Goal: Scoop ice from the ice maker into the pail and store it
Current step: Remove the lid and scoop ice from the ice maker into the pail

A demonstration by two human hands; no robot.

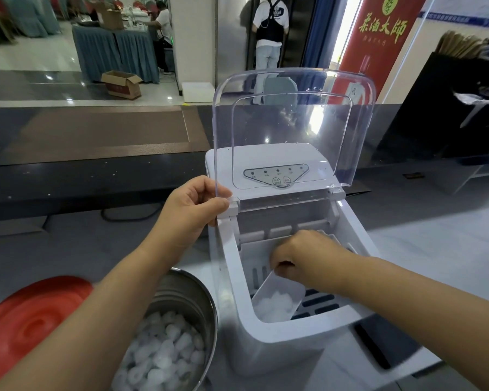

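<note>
A white ice maker (266, 348) stands on the counter with its clear lid (294, 122) raised upright. My left hand (192, 207) grips the lid's lower left edge near the hinge. My right hand (308, 258) reaches into the ice basket (254, 249) and holds a translucent white scoop (277, 300) by its handle; the scoop holds some ice. A steel pail (192, 294) sits left of the machine, partly under my left forearm, with many ice pieces (164, 354) in it.
A red round lid (31, 320) lies on the counter left of the pail. Beyond the counter is a dark ledge (96, 170), a hall with draped tables, a cardboard box (122, 84) and people standing. A red banner (378, 32) hangs at the right.
</note>
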